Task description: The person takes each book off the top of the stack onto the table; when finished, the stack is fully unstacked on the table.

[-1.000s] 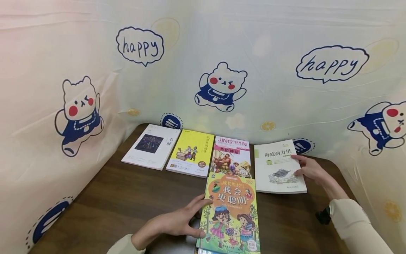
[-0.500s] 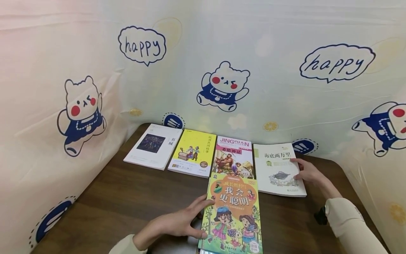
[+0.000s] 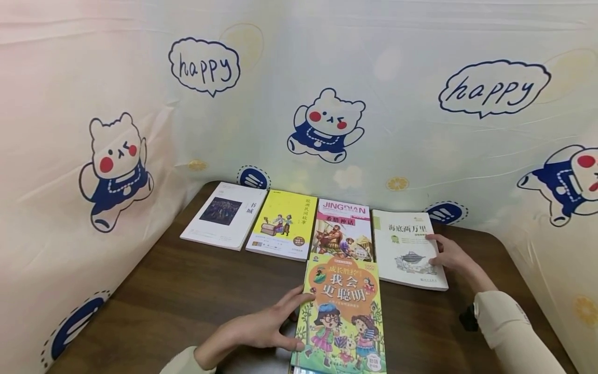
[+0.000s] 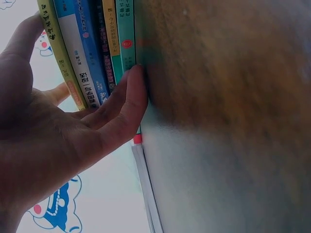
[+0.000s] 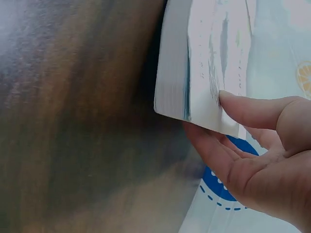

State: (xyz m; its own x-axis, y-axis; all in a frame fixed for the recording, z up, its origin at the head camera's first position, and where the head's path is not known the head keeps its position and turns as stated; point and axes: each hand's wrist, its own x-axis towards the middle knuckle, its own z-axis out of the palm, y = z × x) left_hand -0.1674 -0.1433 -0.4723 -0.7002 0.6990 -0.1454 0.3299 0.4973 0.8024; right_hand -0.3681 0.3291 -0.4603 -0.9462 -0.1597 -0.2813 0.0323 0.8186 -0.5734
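My right hand [image 3: 455, 257] holds the right edge of a white paperback [image 3: 406, 246] with a ship drawn on its cover. In the right wrist view the thumb lies on the top face of this book [image 5: 206, 63], and other fingers come round its edge from below. My left hand [image 3: 261, 324] rests against the left side of a stack of books, whose top one is a yellow-and-orange children's book [image 3: 343, 311]. Its thumb and index finger are at the cover's edge. The left wrist view shows the fingers along several coloured spines [image 4: 85, 53], relaxed and spread.
Left of the white paperback, in a row along the table's back, lie a pink-topped book [image 3: 343, 231], a yellow book [image 3: 282, 223] and a white book with a dark picture [image 3: 221, 215]. A printed cloth [image 3: 397, 130] hangs behind the brown table [image 3: 187, 291].
My right hand has shifted the white paperback slightly left, narrowing the gap to the pink-topped book, and the paperback has turned a little. My left hand stays at the stack.
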